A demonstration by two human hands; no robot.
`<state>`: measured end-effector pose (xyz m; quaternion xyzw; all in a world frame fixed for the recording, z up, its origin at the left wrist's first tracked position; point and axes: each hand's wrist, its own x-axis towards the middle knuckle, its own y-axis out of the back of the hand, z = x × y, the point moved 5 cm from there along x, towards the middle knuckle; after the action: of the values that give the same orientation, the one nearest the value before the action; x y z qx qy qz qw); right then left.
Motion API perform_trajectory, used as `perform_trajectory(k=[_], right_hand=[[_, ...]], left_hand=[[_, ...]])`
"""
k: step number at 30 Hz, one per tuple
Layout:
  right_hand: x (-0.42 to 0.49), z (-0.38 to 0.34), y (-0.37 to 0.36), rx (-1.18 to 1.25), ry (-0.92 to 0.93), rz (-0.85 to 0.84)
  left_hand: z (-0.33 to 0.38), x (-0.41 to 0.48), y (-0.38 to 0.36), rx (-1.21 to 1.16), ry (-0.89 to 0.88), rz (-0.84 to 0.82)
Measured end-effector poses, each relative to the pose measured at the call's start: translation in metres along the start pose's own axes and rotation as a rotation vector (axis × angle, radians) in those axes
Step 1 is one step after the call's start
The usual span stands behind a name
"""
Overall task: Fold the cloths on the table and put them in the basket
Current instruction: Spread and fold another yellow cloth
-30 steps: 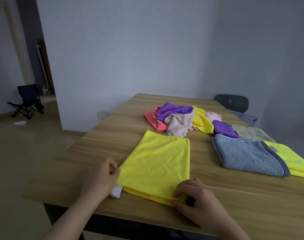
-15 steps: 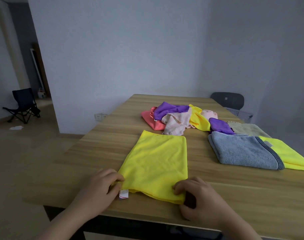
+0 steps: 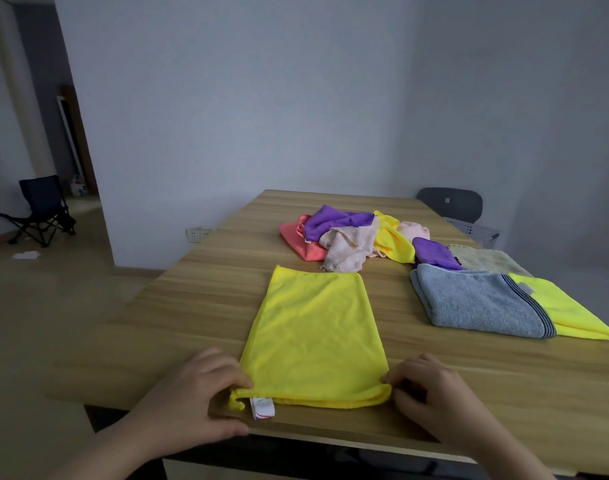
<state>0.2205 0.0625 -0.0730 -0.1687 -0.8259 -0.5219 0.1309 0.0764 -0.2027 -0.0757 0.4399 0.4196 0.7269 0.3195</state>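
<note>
On the wooden desk (image 3: 199,306), the once-folded yellow cloth (image 3: 313,334) lies flat at the near edge, the left grip (image 3: 199,393) and right grip (image 3: 431,393) each pinching a near corner with curled fingers, so the next fold likely calls for carrying both corners evenly to the far edge.

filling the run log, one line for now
left hand: pinches yellow cloth corner | right hand: pinches opposite corner | stage: mid-fold
</note>
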Motion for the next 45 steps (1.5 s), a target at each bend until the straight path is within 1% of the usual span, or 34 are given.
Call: perform_trajectory(k=[3,5,9,12,13,16,17,18,21,23,24,27,29,30,32,34,36,39,41,43,45], right_hand=[[0.0,-0.006,0.005,0.096,-0.072,0.022],[0.0,-0.006,0.007,0.159,-0.109,0.049],[0.0,-0.01,0.008,0.217,-0.188,0.051],[0.004,-0.007,0.009,0.299,-0.248,0.105],[0.007,-0.006,0.01,0.329,-0.269,0.137],[0.02,-0.003,0.014,0.436,-0.324,0.23],[0.024,-0.002,0.015,0.478,-0.349,0.254],[0.029,-0.001,0.015,0.515,-0.375,0.267],[0.045,0.002,0.015,0.593,-0.449,0.293],[0.06,0.006,0.016,0.611,-0.487,0.328],[0.07,0.009,0.018,0.607,-0.501,0.351],[0.101,0.021,0.019,0.598,-0.548,0.411],[0.124,0.03,0.018,0.602,-0.581,0.439],[0.135,0.035,0.016,0.596,-0.603,0.448],[0.155,0.049,0.004,0.581,-0.648,0.436],[0.168,0.064,-0.014,0.568,-0.709,0.372],[0.172,0.076,-0.029,0.518,-0.736,0.317],[0.178,0.085,-0.032,0.517,-0.704,0.271],[0.178,0.085,-0.033,0.501,-0.694,0.211],[0.176,0.084,-0.034,0.484,-0.664,0.176],[0.174,0.083,-0.033,0.462,-0.626,0.171]], left_hand=[[-0.002,-0.002,0.0,-0.142,-0.026,0.038],[0.001,-0.001,0.003,-0.226,-0.002,0.018],[0.001,0.006,0.007,-0.445,0.181,-0.005],[-0.007,0.013,0.007,-0.489,0.272,0.061],[-0.007,0.017,0.007,-0.508,0.295,0.058],[-0.007,0.027,0.003,-0.512,0.303,-0.086],[-0.007,0.032,0.002,-0.531,0.298,-0.12],[-0.009,0.037,0.001,-0.553,0.299,-0.118],[-0.014,0.057,0.01,-0.625,0.356,0.078],[-0.02,0.077,0.019,-0.56,0.356,0.205],[-0.022,0.091,0.023,-0.536,0.352,0.24],[-0.04,0.131,0.029,-0.519,0.381,0.277],[-0.06,0.155,0.024,-0.541,0.474,0.298],[-0.07,0.166,0.019,-0.595,0.532,0.317],[-0.088,0.182,0.001,-0.756,0.641,0.331],[-0.1,0.185,-0.019,-0.825,0.754,0.3],[-0.107,0.183,-0.031,-0.811,0.732,0.244],[-0.111,0.188,-0.033,-0.853,0.626,0.071],[-0.115,0.187,-0.031,-0.84,0.634,0.067],[-0.117,0.186,-0.028,-0.729,0.644,0.113],[-0.117,0.186,-0.027,-0.626,0.64,0.107]])
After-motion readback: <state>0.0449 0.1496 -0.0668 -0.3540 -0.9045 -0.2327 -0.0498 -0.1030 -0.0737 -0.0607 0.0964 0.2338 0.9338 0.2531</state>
